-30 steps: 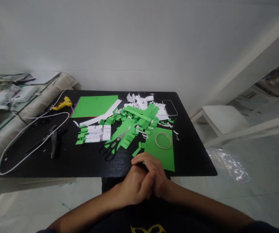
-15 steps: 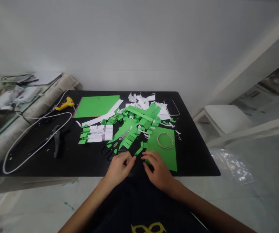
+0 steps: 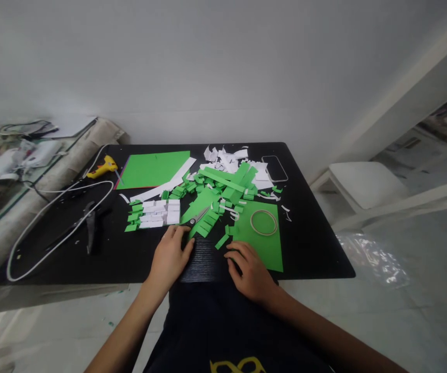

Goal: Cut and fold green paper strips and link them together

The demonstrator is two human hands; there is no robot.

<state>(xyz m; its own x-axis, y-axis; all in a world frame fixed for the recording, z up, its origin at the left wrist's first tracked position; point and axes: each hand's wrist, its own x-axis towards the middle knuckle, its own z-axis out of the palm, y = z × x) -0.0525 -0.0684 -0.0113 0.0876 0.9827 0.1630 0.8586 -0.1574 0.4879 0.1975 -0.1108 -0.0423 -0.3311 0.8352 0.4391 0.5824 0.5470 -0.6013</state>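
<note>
Messy black bench [image 3: 312, 254]. Left hand [image 3: 170, 256] over scissors [image 3: 201, 215], can't tell if fingers grip. Right hand [image 3: 251, 272] by green sheet [image 3: 270, 249], fingers part-open, loosely curled.

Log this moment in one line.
left hand: at scissors, grip unclear | right hand: over green sheet corner | rest: yellow glue gun, white paper scraps

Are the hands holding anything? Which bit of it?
The left hand covers the handle end of the grey-bladed metal scissors; I can't tell whether it grips them. The right hand holds nothing visible, partly over the rectangular green paper sheet.
</note>
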